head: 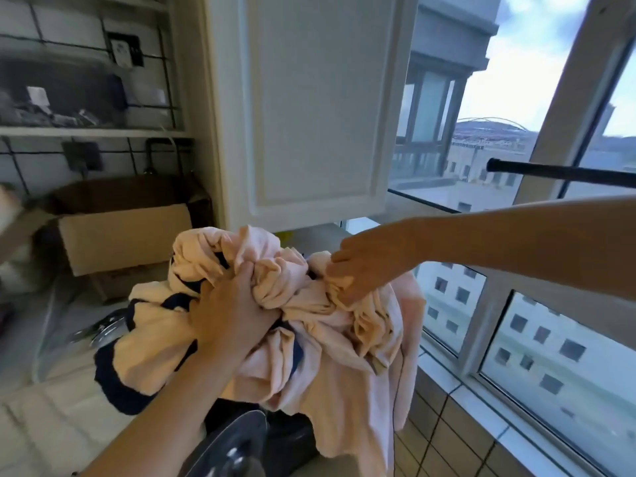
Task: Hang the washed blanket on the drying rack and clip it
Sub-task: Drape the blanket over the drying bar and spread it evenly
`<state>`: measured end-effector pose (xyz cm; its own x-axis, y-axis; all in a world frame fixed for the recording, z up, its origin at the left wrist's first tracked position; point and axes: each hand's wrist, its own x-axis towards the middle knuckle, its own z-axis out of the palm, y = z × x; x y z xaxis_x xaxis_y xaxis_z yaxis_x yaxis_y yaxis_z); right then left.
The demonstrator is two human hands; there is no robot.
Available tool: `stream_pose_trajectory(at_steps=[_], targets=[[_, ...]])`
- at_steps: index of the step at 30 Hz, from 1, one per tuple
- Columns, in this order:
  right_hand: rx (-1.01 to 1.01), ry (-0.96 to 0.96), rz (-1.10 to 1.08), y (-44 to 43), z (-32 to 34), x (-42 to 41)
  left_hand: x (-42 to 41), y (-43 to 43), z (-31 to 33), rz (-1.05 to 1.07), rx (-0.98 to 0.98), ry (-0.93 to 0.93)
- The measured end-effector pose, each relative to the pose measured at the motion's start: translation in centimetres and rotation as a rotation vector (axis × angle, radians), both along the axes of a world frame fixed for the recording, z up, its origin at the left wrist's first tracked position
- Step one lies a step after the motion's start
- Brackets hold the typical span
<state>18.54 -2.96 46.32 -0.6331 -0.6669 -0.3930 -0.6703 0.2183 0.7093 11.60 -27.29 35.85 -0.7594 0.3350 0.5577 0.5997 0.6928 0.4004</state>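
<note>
Closest in, below the left wrist, a dark rounded object (241,445) is seen, too blurred to be identified. The blanket (309,356), pale pink with dark blue bands, is held bunched up between both hands, and loose folds are left hanging below them. The left hand (234,304) is pressed into the middle of the bundle, with its fingers curled into the folds and gripping them. The right hand (358,266) is reached in from the right, and a gathered fold at the bundle's upper right edge is pinched between its fingers and thumb. The two hands are set near each other, with a knot of cloth between them. Below the right forearm a tiled sill (457,390) is seen along the window (516,80). To the left of the left hand and beyond it, an open cardboard box (124,235) is found, and above that a shelf (93,132) of blurred small items against a tiled wall. Just beyond both hands a white cabinet door (309,115) is hung, its lower edge just above the bundle. Above the right forearm and beyond it, a black bar (557,173) is seen jutting in from the right before the window, well apart from the blanket.
</note>
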Motion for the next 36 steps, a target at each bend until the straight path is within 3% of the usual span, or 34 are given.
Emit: stream_pose_trajectory(at_steps=[3,7,12,17,21,24,30,36], targets=[[0.169,0.024,0.068,1.6,4.7,0.5,-0.4,2.7,2.9,0.011,0.042,0.049],[0.134,0.193,0.087,4.2,11.8,1.6,-1.8,6.0,6.8,-0.049,0.128,0.047],[0.072,0.380,-0.152,7.8,17.3,2.9,-1.8,9.4,12.2,-0.011,0.159,0.093],[0.180,0.650,-0.223,10.8,21.4,4.7,-1.8,12.2,17.5,-0.045,0.254,0.206],[0.211,0.749,-0.299,14.1,23.7,4.7,-1.3,14.1,21.6,-0.022,0.258,0.297],[0.118,0.849,-0.424,15.8,24.2,5.5,-1.1,15.4,23.6,0.024,0.276,0.333],[0.113,0.881,-0.643,18.6,23.8,8.0,-1.9,17.6,26.1,-0.017,0.341,0.308],[0.277,0.803,-0.753,21.6,23.8,11.7,-0.1,19.9,25.8,-0.104,0.404,0.227]])
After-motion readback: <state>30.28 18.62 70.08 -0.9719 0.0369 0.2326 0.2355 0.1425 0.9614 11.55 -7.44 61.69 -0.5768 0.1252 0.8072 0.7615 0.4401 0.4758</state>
